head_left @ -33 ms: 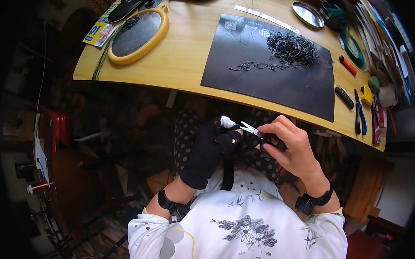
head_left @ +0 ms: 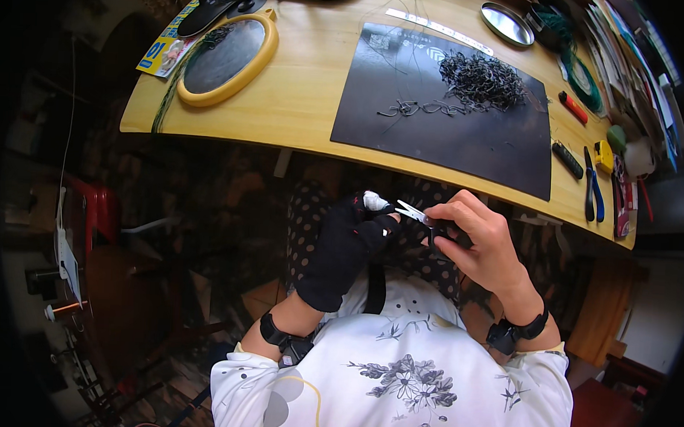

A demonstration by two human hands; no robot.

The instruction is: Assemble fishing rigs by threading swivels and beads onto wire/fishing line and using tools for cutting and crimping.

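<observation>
Above my lap, just in front of the table's near edge, my right hand (head_left: pixel 480 241) grips a small pair of scissors (head_left: pixel 413 211). Their silvery blades are spread and point toward the fingertips of my left hand (head_left: pixel 349 236). That hand wears a black fingerless glove, and a white wrap (head_left: pixel 374 202) covers one finger. Its fingers are pressed together in a pinch close to the blades; what they hold is too small to make out. On the table, a dark flat board (head_left: pixel 443 134) carries a heap of dark knotted cord pieces (head_left: pixel 482 81), with a few loose ones beside it.
At the table's left lies a yellow-rimmed round tray (head_left: pixel 266 56) with dark threads over it. Along the right edge are a red lighter (head_left: pixel 573 107), a black-handled tool (head_left: pixel 567 160), blue-handled pliers (head_left: pixel 595 188) and a yellow tape measure (head_left: pixel 604 157). A round metal lid (head_left: pixel 507 25) sits farther back.
</observation>
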